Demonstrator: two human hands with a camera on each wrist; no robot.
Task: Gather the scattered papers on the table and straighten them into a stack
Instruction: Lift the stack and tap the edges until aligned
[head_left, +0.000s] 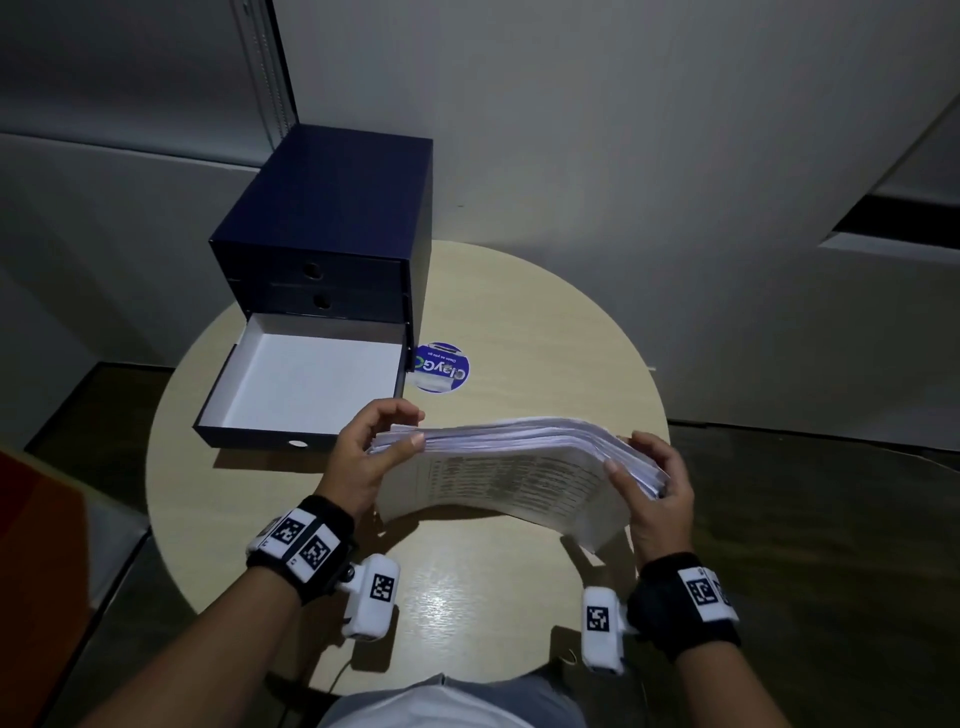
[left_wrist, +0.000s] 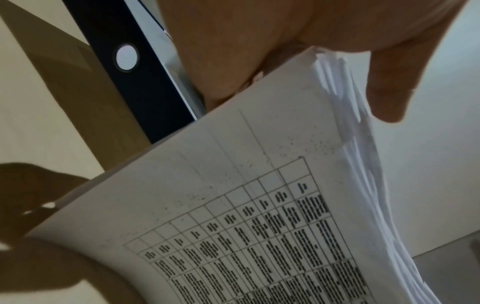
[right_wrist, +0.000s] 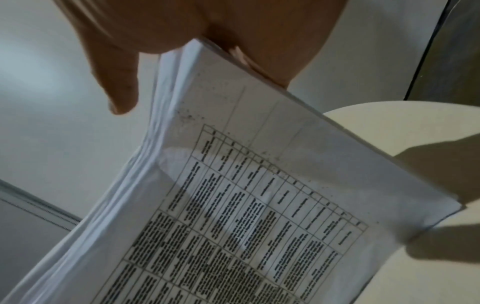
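Note:
A thick stack of white papers (head_left: 514, 467) printed with tables stands on its long edge on the round beige table (head_left: 467, 597), leaning toward me and bowed in the middle. My left hand (head_left: 374, 447) grips its left end, thumb on the near face and fingers curled over the top. My right hand (head_left: 654, 478) grips the right end the same way. In the left wrist view the papers (left_wrist: 259, 205) fan slightly at the upper edge under my thumb. The right wrist view shows the papers (right_wrist: 259, 195) with their lower corner on the table.
A dark blue drawer box (head_left: 332, 228) stands at the table's back left, its bottom drawer (head_left: 306, 384) pulled out, white inside and holding nothing. A round blue sticker (head_left: 441, 367) lies on the table beside it. Grey walls close in behind.

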